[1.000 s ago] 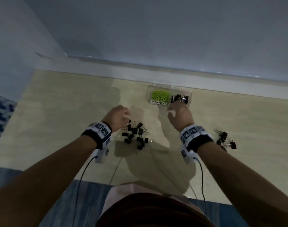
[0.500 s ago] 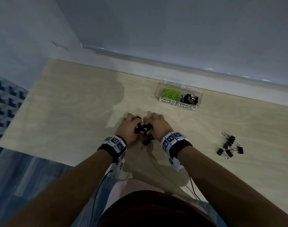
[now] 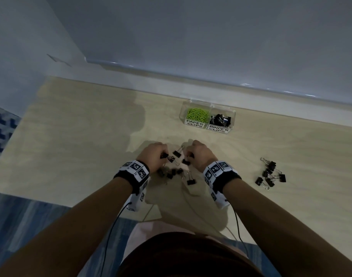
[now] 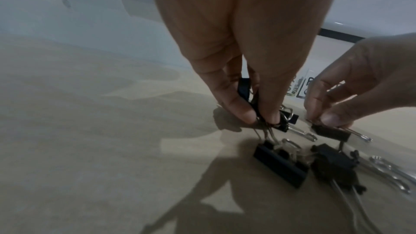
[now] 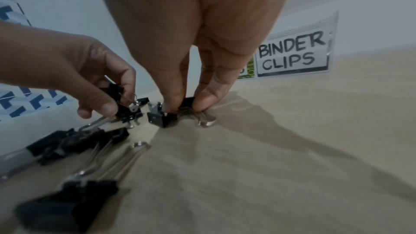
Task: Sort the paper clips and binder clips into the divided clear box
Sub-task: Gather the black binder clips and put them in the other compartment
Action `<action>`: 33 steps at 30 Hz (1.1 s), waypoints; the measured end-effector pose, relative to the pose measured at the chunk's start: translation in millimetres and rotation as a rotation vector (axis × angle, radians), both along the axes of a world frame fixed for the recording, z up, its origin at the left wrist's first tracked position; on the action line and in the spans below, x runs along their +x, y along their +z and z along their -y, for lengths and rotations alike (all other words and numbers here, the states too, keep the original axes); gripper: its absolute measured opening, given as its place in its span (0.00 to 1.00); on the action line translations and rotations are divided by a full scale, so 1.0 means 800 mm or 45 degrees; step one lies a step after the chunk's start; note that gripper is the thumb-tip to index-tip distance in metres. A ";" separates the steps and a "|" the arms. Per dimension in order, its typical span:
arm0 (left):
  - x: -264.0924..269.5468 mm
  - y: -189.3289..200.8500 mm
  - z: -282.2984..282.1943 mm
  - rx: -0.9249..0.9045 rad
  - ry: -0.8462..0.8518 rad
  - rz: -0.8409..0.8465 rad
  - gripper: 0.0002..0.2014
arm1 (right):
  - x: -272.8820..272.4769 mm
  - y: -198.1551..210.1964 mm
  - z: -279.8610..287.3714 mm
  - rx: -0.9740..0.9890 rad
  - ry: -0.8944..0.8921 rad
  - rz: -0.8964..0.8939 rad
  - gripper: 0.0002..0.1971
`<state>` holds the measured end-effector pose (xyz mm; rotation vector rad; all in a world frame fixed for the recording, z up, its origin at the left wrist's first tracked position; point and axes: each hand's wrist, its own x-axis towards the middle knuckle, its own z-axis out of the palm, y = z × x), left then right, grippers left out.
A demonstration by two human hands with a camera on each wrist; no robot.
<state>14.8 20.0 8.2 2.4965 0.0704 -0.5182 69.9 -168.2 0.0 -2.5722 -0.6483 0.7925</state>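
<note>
The divided clear box stands near the far edge, green paper clips in its left half, black binder clips in the right. Several loose black binder clips lie on the table between my hands. My left hand pinches a bunch of binder clips between thumb and fingertips. My right hand pinches one binder clip by its wire handles, just on the table surface.
A second cluster of black binder clips lies to the right on the light wooden table. A wall runs along the table's far edge. The table's near edge sits just below my wrists.
My right hand came back from the box to the near pile. Both hands met over the clips, then drew slightly apart, each now pinching clips.
</note>
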 end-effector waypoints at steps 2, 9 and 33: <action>0.001 0.000 0.000 -0.024 0.016 -0.007 0.06 | -0.001 0.000 0.011 0.021 -0.023 0.001 0.04; 0.022 0.026 0.019 -0.254 0.065 -0.025 0.06 | 0.017 0.032 0.059 0.498 -0.667 0.245 0.06; 0.095 0.068 0.063 -0.108 -0.392 0.252 0.12 | -0.094 0.012 0.046 0.210 -0.025 0.137 0.10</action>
